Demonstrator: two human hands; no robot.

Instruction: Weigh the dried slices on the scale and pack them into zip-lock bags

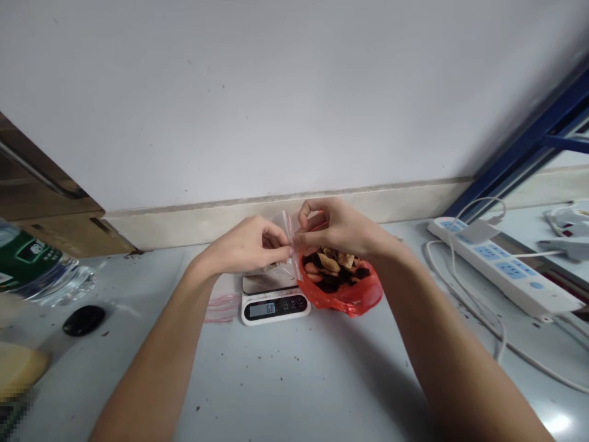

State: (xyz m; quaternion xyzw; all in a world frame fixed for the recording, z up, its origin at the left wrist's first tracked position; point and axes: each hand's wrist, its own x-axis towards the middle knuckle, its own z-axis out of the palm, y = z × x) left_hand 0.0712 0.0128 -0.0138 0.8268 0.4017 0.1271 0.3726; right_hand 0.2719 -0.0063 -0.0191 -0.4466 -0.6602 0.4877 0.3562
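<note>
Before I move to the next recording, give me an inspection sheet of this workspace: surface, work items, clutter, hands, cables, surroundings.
Surface: pale grey-blue tabletop, scattered with dark crumbs.
Work items: white digital scale, display on; clear zip-lock plastic bag; open red plastic bag with brown, dried-looking slices; pink-edged clear plastic bags left of the scale.
Clutter: black oval object; clear plastic bottle with green label.
Hands: left hand pinches the zip-lock bag; right hand's fingertips are at its edge, grip unclear.
Cables: white cables around the white power strip.
Surroundings: white wall; blue angled frame.
</note>
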